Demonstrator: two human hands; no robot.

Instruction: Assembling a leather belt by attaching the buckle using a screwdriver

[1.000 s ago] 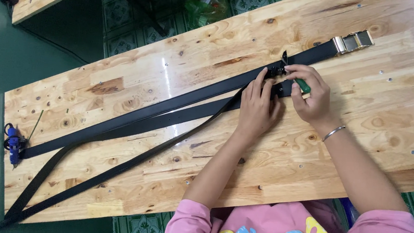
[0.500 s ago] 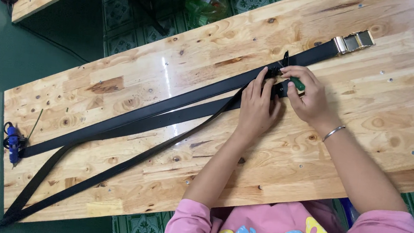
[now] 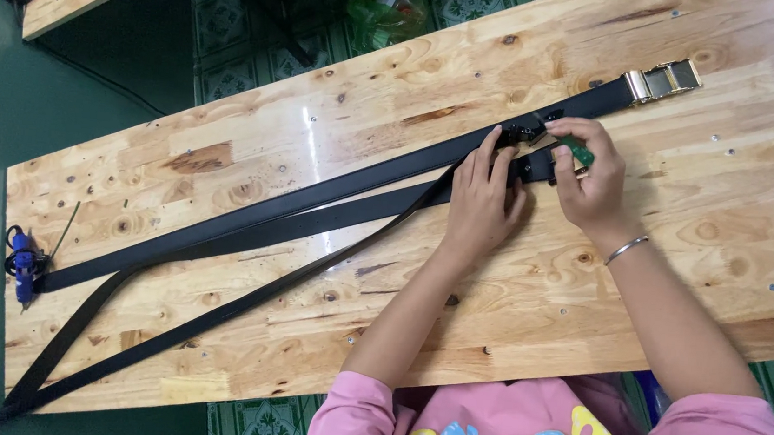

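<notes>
Left hand (image 3: 482,198): pressed flat on the black belt (image 3: 312,225), pinning it.
Right hand (image 3: 591,175): closed on a green-handled tool (image 3: 577,152).
Advice: strap best kept taut.

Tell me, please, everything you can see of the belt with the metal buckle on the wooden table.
The belt with the metal buckle is a long, flat black strap, smooth like leather, lying diagonally on the wooden table. Its shiny gold and silver buckle sits at the far right end; the other end reaches the table's left edge near a blue tool. The left hand and right hand work at a small black clip on it. Other black straps lie beside it.
</notes>
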